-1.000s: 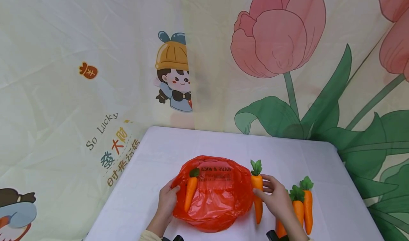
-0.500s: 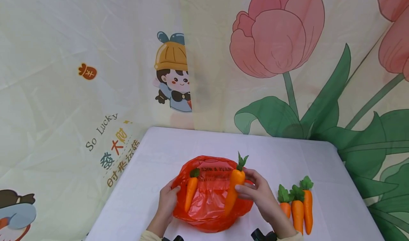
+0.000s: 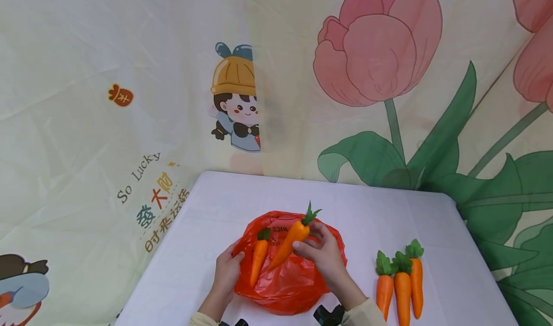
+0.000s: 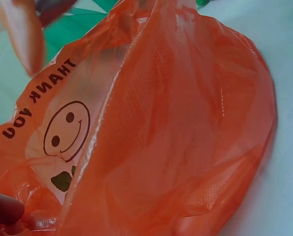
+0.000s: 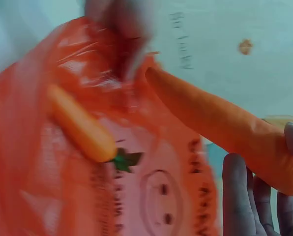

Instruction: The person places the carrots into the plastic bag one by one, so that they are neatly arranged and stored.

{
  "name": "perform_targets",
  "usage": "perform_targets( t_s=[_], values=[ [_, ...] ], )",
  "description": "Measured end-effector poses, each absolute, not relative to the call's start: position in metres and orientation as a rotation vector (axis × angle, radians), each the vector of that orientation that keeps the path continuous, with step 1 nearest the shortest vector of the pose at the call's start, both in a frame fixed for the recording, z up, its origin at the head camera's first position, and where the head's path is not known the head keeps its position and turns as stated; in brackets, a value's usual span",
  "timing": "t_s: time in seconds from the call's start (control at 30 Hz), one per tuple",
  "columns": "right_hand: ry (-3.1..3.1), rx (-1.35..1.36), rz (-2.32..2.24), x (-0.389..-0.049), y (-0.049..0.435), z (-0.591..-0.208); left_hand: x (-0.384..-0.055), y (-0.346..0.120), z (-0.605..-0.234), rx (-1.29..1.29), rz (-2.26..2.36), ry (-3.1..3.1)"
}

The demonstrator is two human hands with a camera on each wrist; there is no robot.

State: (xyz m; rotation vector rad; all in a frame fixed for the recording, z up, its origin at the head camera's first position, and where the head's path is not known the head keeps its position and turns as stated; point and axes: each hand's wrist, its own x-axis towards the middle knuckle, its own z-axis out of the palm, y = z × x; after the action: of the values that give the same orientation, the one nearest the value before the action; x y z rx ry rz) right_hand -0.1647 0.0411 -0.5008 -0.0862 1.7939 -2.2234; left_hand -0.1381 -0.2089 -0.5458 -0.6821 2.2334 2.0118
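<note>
A red plastic bag (image 3: 298,292) lies spread open on the table, printed with a smiley face and lettering in both wrist views. My left hand (image 3: 226,273) pinches the bag's left rim between thumb and fingers. Over the bag's opening, my right hand (image 3: 321,254) holds a carrot (image 3: 289,244) near its leafy top. This carrot slants, its tip down to the left. Inside the bag at the left lies another carrot (image 3: 258,263), also seen as the bagged carrot (image 5: 82,125) in the right wrist view.
Several loose things stand near: three carrots (image 3: 402,287) lie side by side on the white table (image 3: 358,211), right of the bag. Behind the table hangs a printed cloth (image 3: 285,76) with tulips and a cartoon figure. A dark wrist-camera mount (image 3: 329,315) sits by the right sleeve.
My right hand has carried the carrot leftward from beside the bag's right rim to over its opening, tilting it. The left hand keeps its place on the rim.
</note>
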Motion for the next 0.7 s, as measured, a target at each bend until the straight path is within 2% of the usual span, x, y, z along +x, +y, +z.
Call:
perform_targets(
  t_s=[0.37, 0.7],
  values=[
    [1.890, 0.033, -2.042, -0.170, 0.008, -0.555, -0.137, -0.210, -0.549, -0.650, 2.019, 2.243],
    [2.173, 0.031, -1.871, -0.178, -0.012, -0.582, -0.139, -0.209, -0.551, -0.662, 2.013, 2.246]
  ],
)
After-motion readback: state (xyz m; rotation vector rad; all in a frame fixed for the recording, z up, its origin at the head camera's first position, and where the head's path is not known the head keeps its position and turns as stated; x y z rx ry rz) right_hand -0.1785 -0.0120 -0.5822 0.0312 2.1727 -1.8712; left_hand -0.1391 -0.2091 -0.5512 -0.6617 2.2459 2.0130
